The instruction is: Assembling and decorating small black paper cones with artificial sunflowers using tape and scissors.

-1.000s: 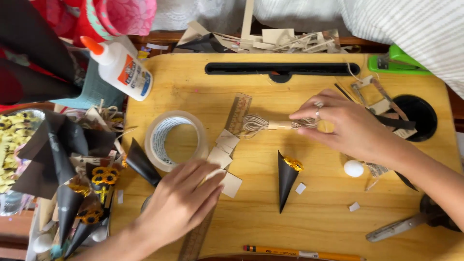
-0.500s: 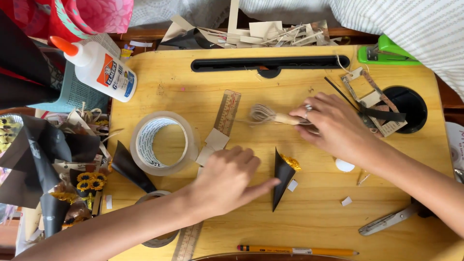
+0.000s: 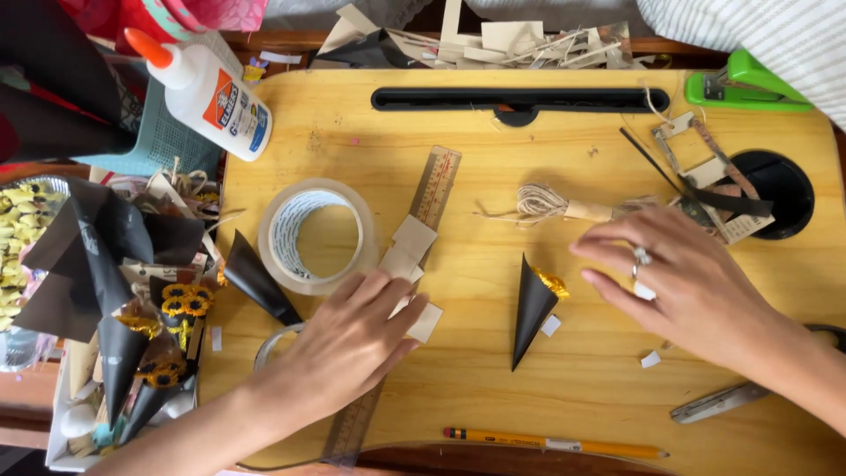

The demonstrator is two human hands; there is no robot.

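A black paper cone (image 3: 531,310) lies flat on the wooden board, tip pointing down toward the near edge, a crumple of gold foil (image 3: 553,283) peeking from its open top. A tiny white paper scrap (image 3: 551,326) sits right against its right side. Just left, small beige card squares (image 3: 412,236) lie stacked along a wooden ruler (image 3: 434,189) that runs on a slant; one square (image 3: 426,323) pokes out from beneath fingers, touching them.
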